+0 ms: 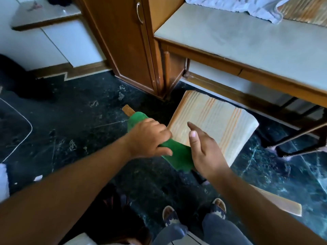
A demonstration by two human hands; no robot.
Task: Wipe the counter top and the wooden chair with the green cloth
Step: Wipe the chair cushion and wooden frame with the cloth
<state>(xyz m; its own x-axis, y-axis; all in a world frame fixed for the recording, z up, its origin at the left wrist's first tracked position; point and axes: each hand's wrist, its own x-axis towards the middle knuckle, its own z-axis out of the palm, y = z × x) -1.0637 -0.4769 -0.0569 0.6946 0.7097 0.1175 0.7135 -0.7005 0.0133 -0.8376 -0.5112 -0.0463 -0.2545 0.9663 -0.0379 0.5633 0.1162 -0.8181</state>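
The wooden chair stands in front of me with its pale striped seat facing up. The green cloth is draped over the chair's top rail, whose brown end sticks out to the left. My left hand presses down on the cloth and grips it against the rail. My right hand hovers just right of the cloth with its fingers apart, holding nothing. The pale counter top runs along the upper right, above the chair.
A tall wooden cabinet stands left of the counter. A white cloth lies bunched at the counter's back. A dark-framed stool sits under the counter at right. The floor is dark green marble, and my sandalled feet are below.
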